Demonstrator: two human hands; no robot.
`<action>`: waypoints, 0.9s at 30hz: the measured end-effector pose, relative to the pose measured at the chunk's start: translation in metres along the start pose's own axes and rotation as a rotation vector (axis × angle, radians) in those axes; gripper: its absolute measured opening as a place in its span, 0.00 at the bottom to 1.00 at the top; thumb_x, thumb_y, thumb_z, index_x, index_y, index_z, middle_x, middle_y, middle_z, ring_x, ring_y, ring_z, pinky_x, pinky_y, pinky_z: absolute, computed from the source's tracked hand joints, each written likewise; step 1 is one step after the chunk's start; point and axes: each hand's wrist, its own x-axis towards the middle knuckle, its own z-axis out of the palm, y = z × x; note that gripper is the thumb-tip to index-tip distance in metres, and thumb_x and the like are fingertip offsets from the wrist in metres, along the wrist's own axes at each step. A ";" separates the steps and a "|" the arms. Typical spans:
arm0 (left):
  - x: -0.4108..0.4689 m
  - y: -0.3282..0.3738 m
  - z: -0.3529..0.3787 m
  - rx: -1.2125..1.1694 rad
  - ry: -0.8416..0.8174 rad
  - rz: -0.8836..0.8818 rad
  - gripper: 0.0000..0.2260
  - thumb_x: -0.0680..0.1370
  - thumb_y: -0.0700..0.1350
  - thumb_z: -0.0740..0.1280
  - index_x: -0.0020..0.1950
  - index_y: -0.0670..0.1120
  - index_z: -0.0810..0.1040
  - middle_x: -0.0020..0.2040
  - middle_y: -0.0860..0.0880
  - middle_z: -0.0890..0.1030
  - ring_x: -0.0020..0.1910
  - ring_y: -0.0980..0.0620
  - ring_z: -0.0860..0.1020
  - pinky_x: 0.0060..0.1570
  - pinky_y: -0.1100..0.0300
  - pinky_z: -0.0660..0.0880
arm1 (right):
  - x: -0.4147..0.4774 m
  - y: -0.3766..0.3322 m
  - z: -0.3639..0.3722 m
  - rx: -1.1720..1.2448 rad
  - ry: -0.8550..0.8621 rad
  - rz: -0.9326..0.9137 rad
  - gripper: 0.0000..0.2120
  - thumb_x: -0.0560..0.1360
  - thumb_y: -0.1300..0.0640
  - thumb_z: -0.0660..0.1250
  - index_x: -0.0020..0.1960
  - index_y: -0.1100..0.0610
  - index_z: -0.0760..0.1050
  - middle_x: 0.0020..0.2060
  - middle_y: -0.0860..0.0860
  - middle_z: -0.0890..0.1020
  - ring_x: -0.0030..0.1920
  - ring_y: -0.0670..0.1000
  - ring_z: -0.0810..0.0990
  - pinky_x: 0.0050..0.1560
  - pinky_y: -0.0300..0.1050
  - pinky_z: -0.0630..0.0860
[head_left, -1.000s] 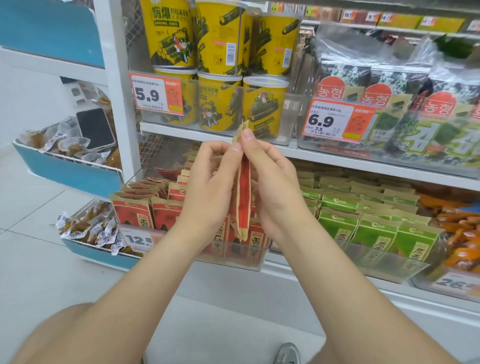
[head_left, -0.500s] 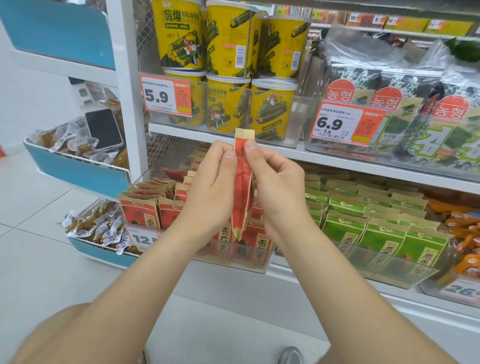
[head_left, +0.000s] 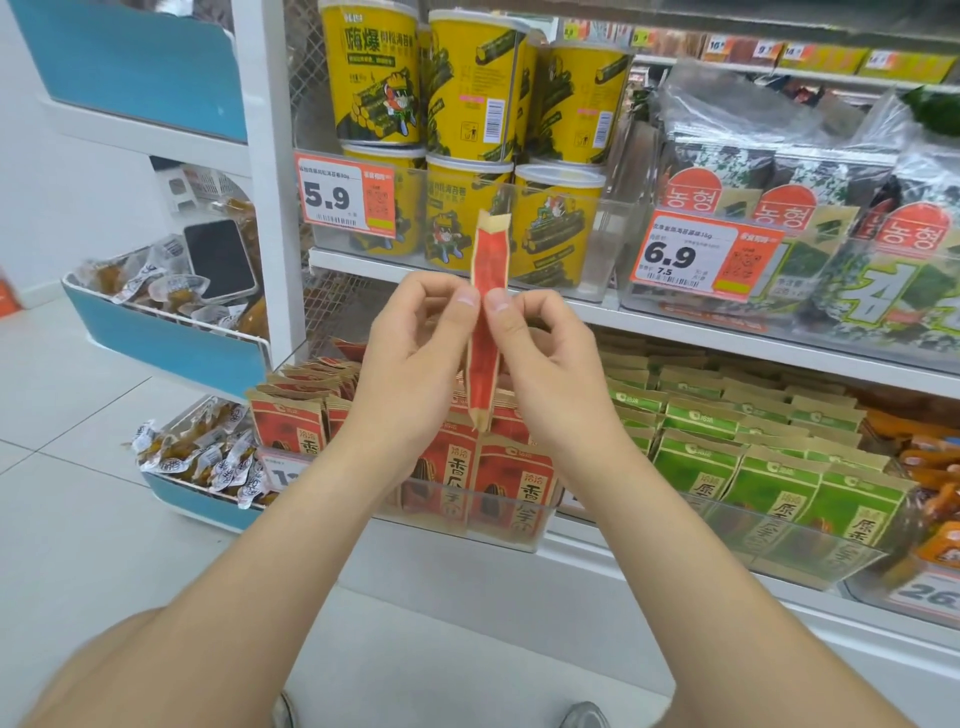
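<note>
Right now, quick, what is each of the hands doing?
Left hand: pinches the red packet.
Right hand: pinches the same red packet.

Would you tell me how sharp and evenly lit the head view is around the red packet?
Head view: soft, even light, no hard shadows; red packet, left hand and right hand crisp; sheen on the seaweed bags; left bins slightly smeared.
</note>
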 end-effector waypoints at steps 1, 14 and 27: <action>-0.001 0.000 -0.001 0.032 -0.027 0.025 0.05 0.85 0.47 0.69 0.57 0.46 0.79 0.52 0.48 0.85 0.51 0.50 0.83 0.53 0.45 0.80 | 0.001 -0.001 0.000 0.003 0.029 -0.030 0.20 0.85 0.44 0.68 0.55 0.63 0.75 0.42 0.64 0.85 0.38 0.58 0.82 0.43 0.68 0.80; -0.009 0.012 -0.021 -0.010 -0.219 0.042 0.17 0.83 0.33 0.70 0.71 0.44 0.79 0.63 0.50 0.86 0.61 0.47 0.86 0.49 0.47 0.86 | 0.003 0.001 -0.012 -0.212 -0.072 -0.118 0.18 0.80 0.46 0.74 0.46 0.57 0.71 0.42 0.50 0.86 0.40 0.54 0.86 0.47 0.60 0.83; -0.003 0.015 -0.042 -0.044 -0.188 0.004 0.15 0.79 0.34 0.74 0.64 0.45 0.84 0.56 0.49 0.89 0.57 0.48 0.88 0.46 0.58 0.84 | 0.006 0.003 -0.016 -0.162 -0.256 -0.121 0.19 0.84 0.45 0.69 0.48 0.58 0.67 0.49 0.59 0.86 0.50 0.68 0.85 0.51 0.74 0.81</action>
